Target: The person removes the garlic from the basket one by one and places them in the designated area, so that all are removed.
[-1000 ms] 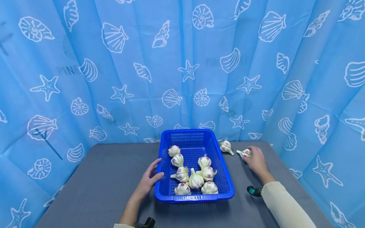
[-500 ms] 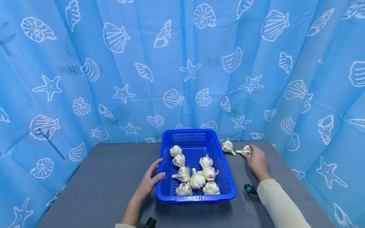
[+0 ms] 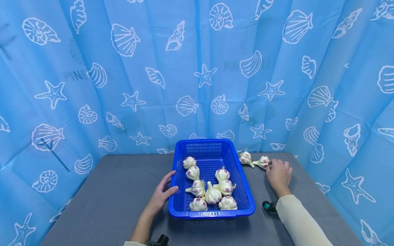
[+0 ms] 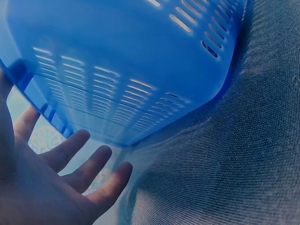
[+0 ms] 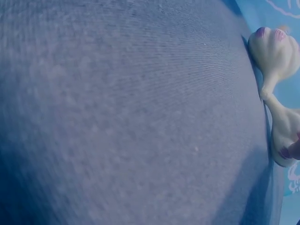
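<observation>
My left hand (image 3: 161, 191) is at the left rim of a blue plastic basket (image 3: 243, 184), thumb over the rim. In the left wrist view its fingers (image 4: 110, 180) are spread and fairly straight beside the slotted wall. Several garlic bulbs, such as one with an upright stem (image 3: 212, 194), lie in the basket. Right of it, my right hand (image 3: 278, 176) is beside a garlic bulb (image 3: 262, 162) on the table. A fingertip (image 5: 294, 150) touches that bulb in the right wrist view. Its stem meets the stem of another garlic bulb (image 3: 245, 158) by the basket's back right.
A grey cloth (image 3: 123, 191) covers the table. Blue curtains (image 3: 154, 85) with white shell prints stand close behind and at both sides. A black wrist device (image 3: 269, 206) sits under the right sleeve, another (image 3: 158, 240) by the left wrist.
The garlic bulb at my right hand has shifted slightly left, its stem now meeting the other bulb's. My right fingers have come off its top to its right side. The left hand stays put.
</observation>
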Tool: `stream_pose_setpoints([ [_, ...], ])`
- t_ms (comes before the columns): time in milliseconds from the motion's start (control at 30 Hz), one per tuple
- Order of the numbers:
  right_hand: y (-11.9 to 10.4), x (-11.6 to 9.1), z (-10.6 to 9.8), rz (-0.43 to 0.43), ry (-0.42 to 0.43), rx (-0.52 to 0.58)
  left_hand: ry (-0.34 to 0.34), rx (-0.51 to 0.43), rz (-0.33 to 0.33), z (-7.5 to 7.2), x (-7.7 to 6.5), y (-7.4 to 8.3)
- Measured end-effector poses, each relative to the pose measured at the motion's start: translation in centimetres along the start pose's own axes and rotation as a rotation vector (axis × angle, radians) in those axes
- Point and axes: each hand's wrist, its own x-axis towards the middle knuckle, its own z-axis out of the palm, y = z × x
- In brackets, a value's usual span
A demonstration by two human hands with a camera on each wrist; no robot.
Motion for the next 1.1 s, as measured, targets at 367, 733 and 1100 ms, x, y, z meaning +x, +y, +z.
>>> stream_pose_setpoints([
  [367,-0.6,0.1,0.3,0.088,-0.155,-0.039,0.003,-0.017,0.0,0.0,0.0,0.0],
  [733,-0.7,0.2,0.5,0.148,-0.194,0.007,0.001,0.002,-0.002,0.0,-0.1,0.0],
  [1100,-1.3,-0.2,-0.3,0.209,-0.058,0.181,0.002,0.007,0.006,-0.1,-0.1,0.1],
])
